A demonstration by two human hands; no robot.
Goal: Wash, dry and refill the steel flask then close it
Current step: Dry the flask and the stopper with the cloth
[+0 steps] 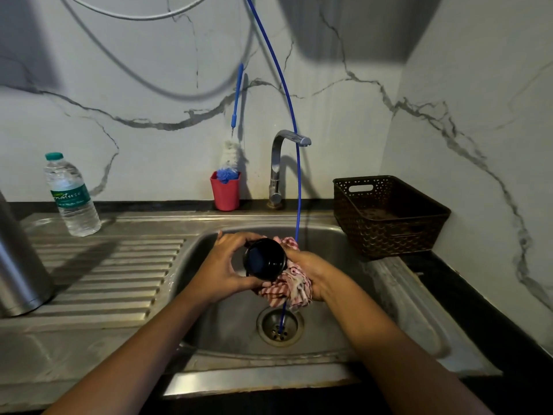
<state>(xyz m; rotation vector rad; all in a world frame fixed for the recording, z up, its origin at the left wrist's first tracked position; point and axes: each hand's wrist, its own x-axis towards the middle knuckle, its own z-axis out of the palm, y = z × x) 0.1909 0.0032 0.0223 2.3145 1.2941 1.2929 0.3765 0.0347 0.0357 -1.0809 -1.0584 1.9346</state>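
- over the sink (329, 333), the left hand (224, 265) curls round a black lid (264, 262); the right hand (314, 272) grips a red checked cloth (288, 290) bunched against it.
- washing looks done and drying is under way; refilling and closing are left.
- the steel flask (21, 265) stands upright at near left, apart from both hands.
- farther back, a water bottle (73, 199) has a green label reading "nature".
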